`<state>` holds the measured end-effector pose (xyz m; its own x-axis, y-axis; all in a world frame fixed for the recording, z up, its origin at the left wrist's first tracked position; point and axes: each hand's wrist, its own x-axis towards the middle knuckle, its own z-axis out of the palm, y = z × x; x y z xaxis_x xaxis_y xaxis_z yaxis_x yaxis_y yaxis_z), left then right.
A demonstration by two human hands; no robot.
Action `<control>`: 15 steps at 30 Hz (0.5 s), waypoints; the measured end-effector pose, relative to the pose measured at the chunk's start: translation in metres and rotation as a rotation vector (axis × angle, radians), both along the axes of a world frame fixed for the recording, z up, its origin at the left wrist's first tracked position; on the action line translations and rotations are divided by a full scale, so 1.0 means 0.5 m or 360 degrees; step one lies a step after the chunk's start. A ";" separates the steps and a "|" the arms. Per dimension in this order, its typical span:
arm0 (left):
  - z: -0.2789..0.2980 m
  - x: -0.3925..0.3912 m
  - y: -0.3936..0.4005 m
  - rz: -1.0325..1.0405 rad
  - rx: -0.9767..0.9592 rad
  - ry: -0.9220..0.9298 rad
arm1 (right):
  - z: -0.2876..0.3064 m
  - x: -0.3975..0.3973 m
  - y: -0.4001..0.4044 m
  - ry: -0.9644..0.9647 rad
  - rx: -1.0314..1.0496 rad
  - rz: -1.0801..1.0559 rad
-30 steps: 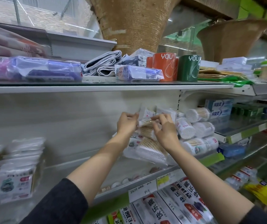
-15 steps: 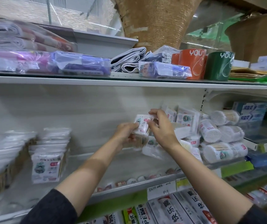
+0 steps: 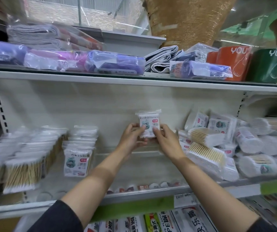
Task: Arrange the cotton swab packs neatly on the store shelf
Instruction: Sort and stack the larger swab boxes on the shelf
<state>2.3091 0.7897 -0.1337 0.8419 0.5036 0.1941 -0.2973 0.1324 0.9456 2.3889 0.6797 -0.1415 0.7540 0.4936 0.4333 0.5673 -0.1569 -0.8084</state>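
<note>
Holding one small cotton swab pack (image 3: 149,125) up in front of the white back wall (image 3: 100,104), we have both arms stretched out over the shelf (image 3: 134,195). Our left hand (image 3: 131,138) grips the pack's left side, with the thumb on the front and the fingers curled behind it. Our right hand (image 3: 165,139) pinches the right side the same way. The pack stands straight up, with its label facing us, and it hangs above the shelf floor without touching it. Our dark sleeves (image 3: 57,218) are pushed up near the elbows. Under the hands, the middle of the shelf has open room. To the left of that gap stands a tidy row of packs (image 3: 78,162), upright, one behind the other, and more rows (image 3: 22,171) sit farther left, but they look blurry. To the right lies a messy pile of swab packs (image 3: 206,148) and round tubs (image 3: 255,166), tipped and leaning on each other. Our right wrist is just beside that pile. The shelf's front edge has a green strip (image 3: 276,186) and a white price tag (image 3: 186,200), but we cannot read the tag. On the shelf above, an orange cup (image 3: 231,62) and a green cup (image 3: 266,66) both say "YOU". Down below, one bag (image 3: 163,221) shows the letters "PE". The held pack's label has a small picture and a pink patch, but its words are too small to read.
</note>
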 end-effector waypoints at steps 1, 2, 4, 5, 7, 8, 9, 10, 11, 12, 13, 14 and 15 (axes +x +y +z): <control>-0.004 -0.002 0.001 -0.0007 -0.0004 -0.0010 | -0.004 -0.001 0.004 0.0007 0.0019 0.0000; -0.008 -0.003 0.004 -0.0011 -0.0007 -0.0018 | -0.007 -0.002 0.009 0.0018 0.0045 0.0001; -0.017 -0.002 0.011 0.0001 -0.0006 -0.0026 | -0.013 -0.003 0.017 0.0076 0.0093 0.0018; -0.020 -0.001 0.014 0.0012 -0.0013 -0.0029 | -0.016 -0.003 0.022 0.0103 0.0115 0.0029; -0.028 0.001 0.016 0.0032 -0.0043 -0.0043 | -0.025 -0.002 0.028 0.0102 0.0133 0.0031; -0.031 0.001 0.017 0.0041 -0.0058 -0.0049 | -0.030 -0.002 0.030 0.0100 0.0153 0.0037; -0.033 0.001 0.018 0.0049 -0.0064 -0.0053 | -0.031 -0.006 0.030 0.0105 0.0176 0.0053; -0.034 0.001 0.019 0.0056 -0.0059 -0.0050 | -0.036 -0.006 0.032 0.0115 0.0204 0.0075; -0.036 0.001 0.020 0.0062 -0.0044 -0.0043 | -0.042 -0.007 0.034 0.0126 0.0224 0.0088; -0.037 0.001 0.021 0.0070 -0.0021 -0.0034 | -0.049 -0.007 0.035 0.0128 0.0243 0.0093; -0.039 0.002 0.022 0.0076 0.0005 -0.0027 | -0.055 -0.005 0.037 0.0119 0.0246 0.0084; -0.042 0.003 0.021 0.0082 0.0022 -0.0022 | -0.062 -0.002 0.038 0.0105 0.0250 0.0080; -0.045 0.005 0.020 0.0089 0.0027 -0.0024 | -0.067 -0.001 0.038 0.0093 0.0246 0.0082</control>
<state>2.3115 0.7999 -0.1564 0.8096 0.5461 0.2152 -0.3177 0.0993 0.9430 2.3886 0.6985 -0.1749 0.7557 0.4630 0.4631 0.5225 0.0001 -0.8526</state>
